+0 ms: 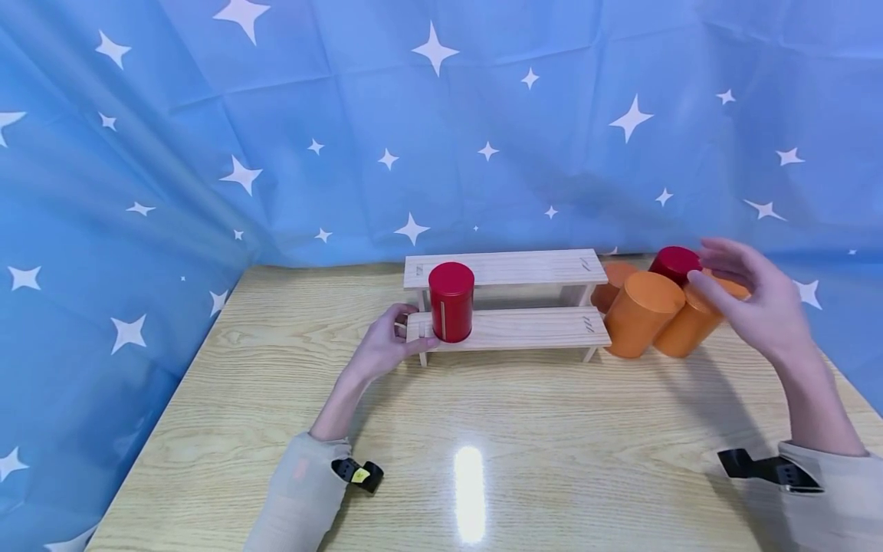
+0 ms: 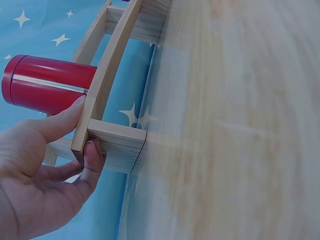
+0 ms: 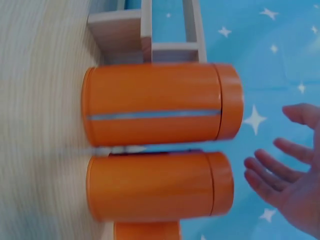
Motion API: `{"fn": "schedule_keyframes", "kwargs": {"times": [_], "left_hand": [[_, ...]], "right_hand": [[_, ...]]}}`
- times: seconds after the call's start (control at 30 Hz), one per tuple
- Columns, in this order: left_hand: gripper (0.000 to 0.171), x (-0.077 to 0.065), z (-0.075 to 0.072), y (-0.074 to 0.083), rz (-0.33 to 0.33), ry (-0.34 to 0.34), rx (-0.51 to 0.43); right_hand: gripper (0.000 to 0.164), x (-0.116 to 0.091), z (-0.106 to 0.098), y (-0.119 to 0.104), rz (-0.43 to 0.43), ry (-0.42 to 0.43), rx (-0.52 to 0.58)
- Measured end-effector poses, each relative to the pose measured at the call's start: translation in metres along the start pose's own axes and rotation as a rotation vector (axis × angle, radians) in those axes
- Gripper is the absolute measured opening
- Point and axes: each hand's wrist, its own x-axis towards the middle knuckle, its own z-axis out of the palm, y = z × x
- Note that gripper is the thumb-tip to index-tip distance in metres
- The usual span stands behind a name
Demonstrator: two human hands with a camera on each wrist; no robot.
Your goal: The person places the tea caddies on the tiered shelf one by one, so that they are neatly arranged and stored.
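Note:
A two-step wooden rack (image 1: 524,328) stands near the back of the table. On the left part of its lower step, a red canister (image 1: 452,307) is upright. My left hand (image 1: 383,343) grips the left end of that step; the left wrist view shows the thumb on top beside the canister and fingers curled beneath the board (image 2: 102,82). Above the canisters to the right of the rack is my right hand (image 1: 762,299), fingers loosely spread, holding nothing. Nearest it are an orange canister (image 1: 638,318), another orange canister (image 3: 155,187) and a second red canister (image 1: 674,263).
One more orange canister (image 1: 610,285) is partly hidden beside the rack's right end. A blue curtain (image 1: 359,115) with white stars hangs behind and to the left of the wood-grain table (image 1: 276,383). Light reflects off the tabletop near its front.

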Motion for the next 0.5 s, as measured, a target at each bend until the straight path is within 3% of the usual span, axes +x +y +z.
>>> {"fn": "schedule_keyframes", "kwargs": {"times": [0.27,0.5], "left_hand": [[0.064,0.000,0.001,0.000,0.000,-0.005,-0.012],[0.063,-0.001,0.001,0.001,-0.004,-0.002,-0.008]], "right_hand": [[0.068,-0.002,-0.011,0.018,0.049,-0.065,-0.165],[0.072,-0.001,-0.016,0.036,0.036,-0.174,-0.169]]}}
